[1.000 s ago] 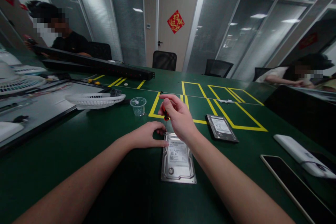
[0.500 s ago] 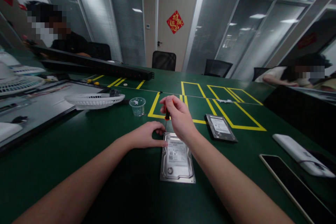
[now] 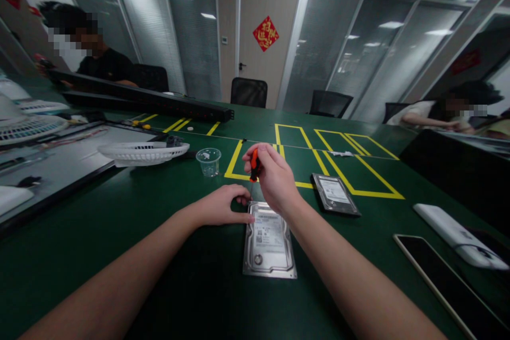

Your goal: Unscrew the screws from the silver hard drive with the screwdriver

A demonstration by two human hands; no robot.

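A silver hard drive [image 3: 271,244] with a white label lies flat on the green table in front of me. My left hand [image 3: 223,205] is at its upper left corner, thumb on the top face and curled fingers by the edge, gripping it. Above the drive's far end, my right hand [image 3: 273,172] is closed around the orange and black handle of a screwdriver [image 3: 254,166]. The thin shaft points down to the drive's far left corner, near my left fingertips. The exact spot under the tip is too small to make out.
A clear plastic cup [image 3: 209,163] stands left of my hands, beside a white fan grille [image 3: 143,153]. At right are a second hard drive [image 3: 335,195], a white device [image 3: 458,234] and a phone [image 3: 450,281]. Yellow tape marks the table; two people sit farther off.
My right hand has turned slightly around the screwdriver, so more of the orange handle shows. My left hand and the hard drive stay in place.
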